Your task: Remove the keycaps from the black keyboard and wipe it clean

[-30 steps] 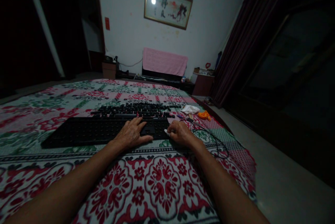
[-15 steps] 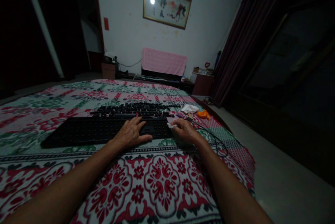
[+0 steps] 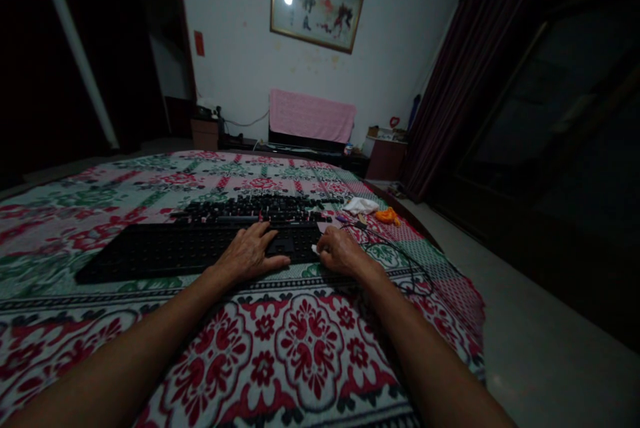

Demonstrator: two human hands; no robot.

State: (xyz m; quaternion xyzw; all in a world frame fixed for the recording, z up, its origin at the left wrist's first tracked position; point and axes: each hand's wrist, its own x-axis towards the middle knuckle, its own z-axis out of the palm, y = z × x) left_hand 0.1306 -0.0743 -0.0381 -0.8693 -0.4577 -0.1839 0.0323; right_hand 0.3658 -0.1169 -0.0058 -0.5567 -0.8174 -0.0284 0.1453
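A black keyboard (image 3: 160, 251) with its keycaps off lies on a patterned cloth, its rows of key posts bare. My left hand (image 3: 246, 253) rests on it right of the middle, fingers spread and palm down. At the keyboard's right end, my right hand (image 3: 343, 251) is closed on a small white tissue (image 3: 315, 249), pressed to the key area. Most of the tissue is hidden by the fingers. Many loose black keycaps (image 3: 275, 203) lie in rows just behind the keyboard. A pale pinkish card or paper (image 3: 325, 227) shows beyond my right hand.
A crumpled white cloth (image 3: 361, 206) and an orange bundle (image 3: 387, 216) lie at the back right. The black cable (image 3: 407, 256) loops to the right of my right hand. The patterned cloth's (image 3: 305, 341) right edge drops towards the floor.
My right hand has shifted slightly left and down at the keyboard's right end, with the tissue in its fingers. The left hand has stayed in place.
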